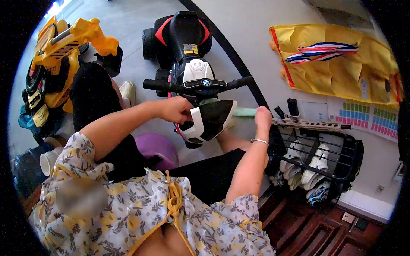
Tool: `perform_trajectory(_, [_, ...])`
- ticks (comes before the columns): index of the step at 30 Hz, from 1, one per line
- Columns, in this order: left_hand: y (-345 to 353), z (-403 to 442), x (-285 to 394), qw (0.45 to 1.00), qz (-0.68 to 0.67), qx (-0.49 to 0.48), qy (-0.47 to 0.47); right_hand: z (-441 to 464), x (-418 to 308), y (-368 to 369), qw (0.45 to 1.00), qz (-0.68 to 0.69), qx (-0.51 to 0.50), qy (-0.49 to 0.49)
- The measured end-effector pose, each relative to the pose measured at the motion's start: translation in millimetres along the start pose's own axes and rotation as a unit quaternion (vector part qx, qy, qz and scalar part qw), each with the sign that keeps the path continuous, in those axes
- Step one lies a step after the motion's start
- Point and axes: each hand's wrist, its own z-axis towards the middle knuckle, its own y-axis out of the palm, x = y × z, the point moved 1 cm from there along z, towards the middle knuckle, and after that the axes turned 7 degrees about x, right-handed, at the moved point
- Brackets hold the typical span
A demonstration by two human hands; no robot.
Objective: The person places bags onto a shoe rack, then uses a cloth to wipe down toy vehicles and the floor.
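Observation:
A black and white toy motorbike [197, 71] with red trim stands in front of me, its handlebar running across the view. My left hand [176, 109] is closed at the left side of the white and black front panel [211, 121]; whatever its fingers hold is hidden. On the panel's right side, my right hand [262, 118] grips one end of a pale green cloth [244, 112]. The cloth stretches left from that hand and passes behind the panel.
A yellow toy excavator [64, 47] stands at the left. Below the bike is a purple bowl-like object [157, 150]. A black wire rack [337, 173] with shoes stands at the right, near a yellow hanging [333, 81] with striped ribbons.

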Motion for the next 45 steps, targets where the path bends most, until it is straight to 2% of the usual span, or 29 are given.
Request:
perform_trajectory(2, [1, -3, 4, 1.000, 0.011, -0.005, 0.009, 8, 9, -2, 0.943, 0.327, 0.037, 0.057])
perform_trajectory(3, [-1, -4, 5, 1.000, 0.014, -0.002, 0.010, 12, 12, -1, 0.942, 0.329, 0.038, 0.054])
perform_trajectory(4, [-7, -5, 16, 0.992, 0.091, 0.053, 0.075, 9, 7, -6, 0.818, 0.561, 0.034, 0.126])
perform_trajectory(5, [-11, -8, 26, 0.970, 0.167, 0.106, 0.138, 5, 3, -9, 0.632, 0.751, 0.023, 0.189])
perform_trajectory(6, [-13, -11, 31, 0.960, 0.171, 0.159, 0.154, 5, 4, -13, 0.576, 0.793, 0.014, 0.197])
perform_trajectory(7, [-17, -13, 35, 0.959, 0.174, 0.161, 0.153, 0, 1, -15, 0.575, 0.794, 0.012, 0.195])
perform_trajectory(10, [-32, -17, 39, 0.851, 0.354, 0.315, 0.228, -30, -23, -43, 0.527, 0.839, -0.059, 0.124])
perform_trajectory(11, [-33, -16, 39, 0.849, 0.356, 0.315, 0.231, -40, -27, -43, 0.526, 0.840, -0.057, 0.121])
perform_trajectory(13, [-39, -16, 37, 0.810, 0.411, 0.391, 0.150, -55, -39, -40, 0.515, 0.841, -0.065, 0.151])
perform_trajectory(14, [-40, -16, 36, 0.807, 0.412, 0.395, 0.149, -68, -50, -35, 0.481, 0.857, -0.101, 0.156])
perform_trajectory(17, [-42, -17, 20, 0.857, 0.468, 0.210, -0.052, -108, -75, 28, 0.467, 0.854, -0.089, 0.213])
perform_trajectory(18, [-40, -14, 8, 0.850, 0.472, 0.234, -0.009, -124, -88, 44, 0.537, 0.793, 0.038, 0.285])
perform_trajectory(19, [-41, -14, 7, 0.848, 0.475, 0.236, -0.010, -146, -100, 44, 0.676, 0.695, 0.122, 0.214])
perform_trajectory(21, [-38, -14, 10, 0.850, 0.467, 0.242, -0.026, -178, -111, 68, 0.769, 0.569, 0.180, 0.228])
perform_trajectory(22, [-39, -14, 12, 0.851, 0.467, 0.235, -0.042, -182, -110, 74, 0.765, 0.571, 0.183, 0.236])
perform_trajectory(24, [-40, -13, 6, 0.851, 0.468, 0.235, -0.043, -190, -106, 84, 0.829, 0.500, 0.176, 0.177])
perform_trajectory(25, [-37, -10, 5, 0.850, 0.465, 0.244, -0.046, -191, -106, 83, 0.831, 0.497, 0.173, 0.182])
perform_trajectory(26, [-39, -9, 19, 0.867, 0.446, 0.195, -0.103, -190, -103, 94, 0.847, 0.459, 0.202, 0.178])
perform_trajectory(27, [-41, 1, 7, 0.861, 0.459, 0.198, -0.093, -183, -99, 114, 0.861, 0.419, 0.227, 0.177])
perform_trajectory(29, [-37, 3, -6, 0.852, 0.461, 0.234, -0.080, -196, -103, 119, 0.866, 0.418, 0.208, 0.182])
perform_trajectory(31, [-35, 5, -17, 0.841, 0.478, 0.242, -0.066, -203, -108, 131, 0.827, 0.483, 0.199, 0.210])
perform_trajectory(33, [-32, 7, -10, 0.833, 0.493, 0.227, -0.106, -204, -107, 151, 0.854, 0.426, 0.210, 0.212])
perform_trajectory(37, [-35, 25, -29, 0.835, 0.493, 0.225, -0.091, -209, -96, 184, 0.838, 0.473, 0.178, 0.205])
perform_trajectory(39, [-37, 30, -40, 0.824, 0.506, 0.246, -0.063, -230, -98, 213, 0.866, 0.474, 0.005, 0.158])
perform_trajectory(40, [-35, 32, -30, 0.817, 0.520, 0.235, -0.080, -238, -101, 230, 0.835, 0.499, -0.058, 0.224])
perform_trajectory(41, [-30, 19, -35, 0.816, 0.521, 0.237, -0.079, -251, -103, 247, 0.835, 0.500, -0.058, 0.222])
perform_trajectory(43, [-30, 22, -36, 0.818, 0.512, 0.241, -0.104, -247, -106, 269, 0.731, 0.611, -0.132, 0.274])
perform_trajectory(44, [-27, 22, -26, 0.819, 0.513, 0.225, -0.128, -241, -107, 263, 0.728, 0.613, -0.135, 0.276])
perform_trajectory(45, [-28, 27, -25, 0.818, 0.515, 0.222, -0.131, -230, -106, 256, 0.649, 0.682, -0.152, 0.301])
